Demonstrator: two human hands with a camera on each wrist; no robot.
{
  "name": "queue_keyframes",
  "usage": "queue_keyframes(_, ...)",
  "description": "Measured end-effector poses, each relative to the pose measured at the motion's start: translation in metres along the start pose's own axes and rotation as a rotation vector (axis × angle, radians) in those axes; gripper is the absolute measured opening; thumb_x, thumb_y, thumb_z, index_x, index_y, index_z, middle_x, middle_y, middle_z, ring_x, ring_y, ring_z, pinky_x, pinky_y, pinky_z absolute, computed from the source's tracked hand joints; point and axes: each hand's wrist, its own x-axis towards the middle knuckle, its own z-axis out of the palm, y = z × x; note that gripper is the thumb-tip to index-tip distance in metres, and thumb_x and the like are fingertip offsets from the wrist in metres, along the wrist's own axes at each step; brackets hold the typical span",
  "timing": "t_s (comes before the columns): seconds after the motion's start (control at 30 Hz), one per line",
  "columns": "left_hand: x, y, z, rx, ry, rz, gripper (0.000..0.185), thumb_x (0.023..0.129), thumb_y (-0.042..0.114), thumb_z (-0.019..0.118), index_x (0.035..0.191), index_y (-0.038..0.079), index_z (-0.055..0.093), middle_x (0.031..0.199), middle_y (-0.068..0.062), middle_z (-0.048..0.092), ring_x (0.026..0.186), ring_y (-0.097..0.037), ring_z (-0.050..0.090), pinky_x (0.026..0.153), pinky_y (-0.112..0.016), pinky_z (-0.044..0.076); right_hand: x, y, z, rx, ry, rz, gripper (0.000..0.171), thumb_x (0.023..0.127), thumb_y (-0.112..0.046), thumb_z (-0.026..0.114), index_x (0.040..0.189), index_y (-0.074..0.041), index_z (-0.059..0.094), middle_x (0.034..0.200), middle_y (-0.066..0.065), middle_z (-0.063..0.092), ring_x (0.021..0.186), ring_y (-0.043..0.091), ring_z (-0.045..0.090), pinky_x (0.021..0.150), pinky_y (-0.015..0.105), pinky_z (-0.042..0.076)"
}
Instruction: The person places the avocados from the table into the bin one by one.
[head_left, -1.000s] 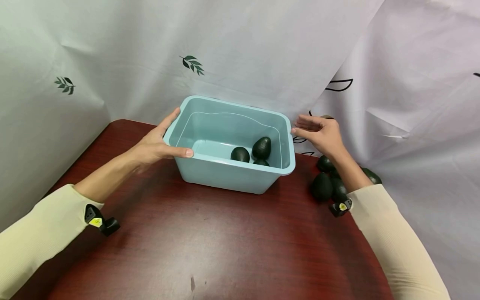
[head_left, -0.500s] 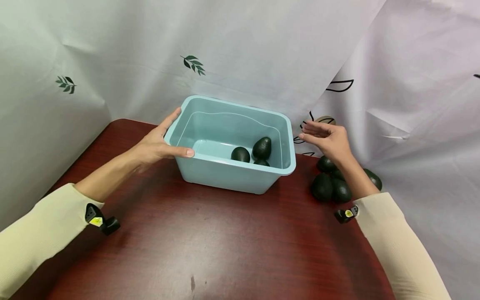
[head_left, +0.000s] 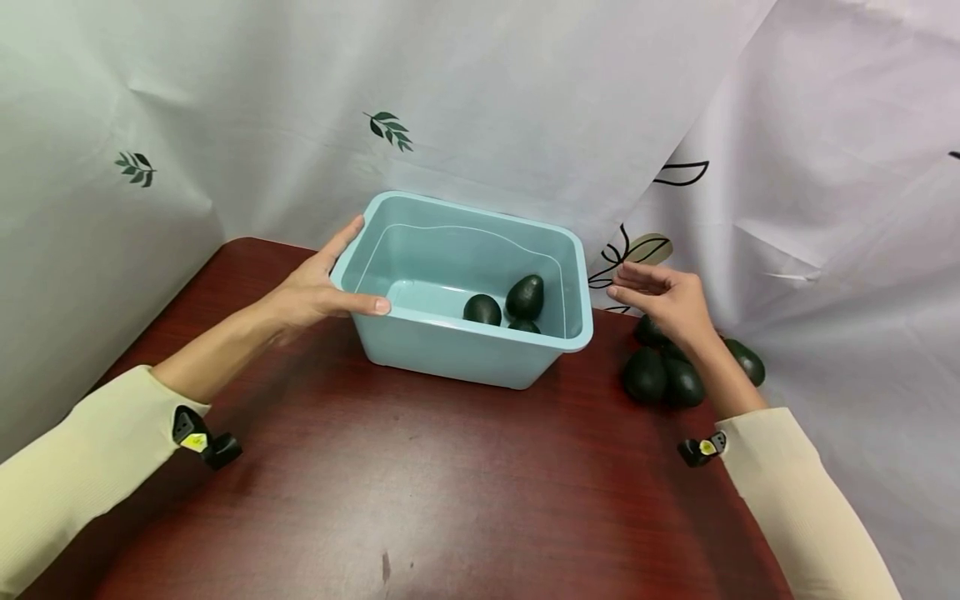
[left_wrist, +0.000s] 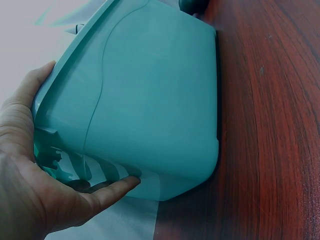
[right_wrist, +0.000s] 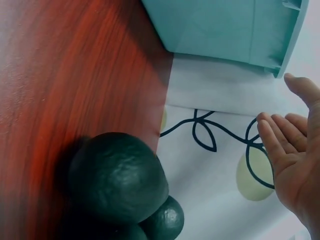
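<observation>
A light blue plastic bin (head_left: 442,346) stands on the table, with several dark green avocados inside, among them an upright-looking avocado (head_left: 525,297) and a rounder avocado (head_left: 482,309). My left hand (head_left: 303,292) spreads against the bin's left end, its thumb along the front rim. Seen from the left wrist, the hand (left_wrist: 55,175) has its outstretched fingers touching the bin wall (left_wrist: 155,95). To the right of the bin, apart from it, my right hand (head_left: 667,302) hovers with nothing in it, fingers extended. Below that hand lies a pile of avocados (head_left: 643,375).
The reddish-brown wooden table (head_left: 450,483) extends in front of the bin. A white cloth (head_left: 480,100) printed with leaves hangs behind and at both sides. In the right wrist view, a large avocado (right_wrist: 117,177) lies close to the camera near the table's edge.
My right hand has drawn away from the bin's right rim, moving right and down toward the avocado pile. The left hand and the bin have stayed in place.
</observation>
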Motion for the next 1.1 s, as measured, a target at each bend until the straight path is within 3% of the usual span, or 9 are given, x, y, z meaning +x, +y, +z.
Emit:
queue_keyframes(0.13, 0.0, 0.0, 0.0, -0.004, 0.001, -0.001, 0.129, 0.092, 0.017, 0.091, 0.179, 0.053, 0.003, 0.183, -0.003, 0.028, 0.15, -0.037, 0.048, 0.105, -0.031, 0.056, -0.003, 0.006, -0.002, -0.025, -0.015, 0.001, 0.058, 0.097, -0.031, 0.093, 0.143, -0.001, 0.076, 0.126, -0.003, 0.086, 0.098, -0.011, 0.078, 0.09, 0.009, 0.058)
queue_keyframes(0.37, -0.001, 0.001, 0.0, 0.0, 0.008, -0.004, 0.129, 0.092, 0.017, 0.092, 0.179, 0.054, 0.003, 0.183, -0.002, 0.029, 0.148, -0.033, 0.049, 0.107, -0.031, 0.055, -0.007, 0.013, -0.008, -0.081, -0.066, 0.01, 0.055, 0.096, -0.033, 0.093, 0.141, -0.004, 0.078, 0.119, -0.01, 0.086, 0.097, -0.014, 0.077, 0.087, 0.008, 0.057)
queue_keyframes(0.6, 0.0, -0.001, -0.001, 0.006, 0.007, -0.002, 0.129, 0.092, 0.018, 0.091, 0.179, 0.054, 0.003, 0.183, -0.003, 0.028, 0.149, -0.034, 0.049, 0.109, -0.035, 0.054, -0.014, 0.023, -0.014, -0.118, -0.119, 0.032, 0.054, 0.098, -0.032, 0.092, 0.143, -0.004, 0.077, 0.133, 0.007, 0.083, 0.099, -0.016, 0.075, 0.085, 0.009, 0.058)
queue_keyframes(0.83, 0.0, 0.0, 0.0, 0.002, 0.003, -0.001, 0.129, 0.092, 0.017, 0.091, 0.179, 0.054, 0.004, 0.183, -0.002, 0.028, 0.149, -0.033, 0.049, 0.112, -0.038, 0.053, -0.028, 0.034, -0.021, -0.194, -0.124, 0.058, 0.054, 0.099, -0.039, 0.09, 0.141, -0.007, 0.079, 0.135, 0.015, 0.082, 0.097, -0.018, 0.073, 0.085, 0.008, 0.056)
queue_keyframes(1.1, 0.001, 0.0, 0.0, 0.007, 0.003, -0.009, 0.128, 0.092, 0.018, 0.092, 0.178, 0.055, 0.004, 0.183, -0.002, 0.027, 0.151, -0.035, 0.048, 0.116, -0.043, 0.051, -0.041, 0.037, -0.027, -0.304, -0.088, 0.069, 0.056, 0.097, -0.047, 0.091, 0.136, -0.008, 0.082, 0.127, 0.012, 0.085, 0.093, -0.024, 0.069, 0.086, 0.003, 0.049)
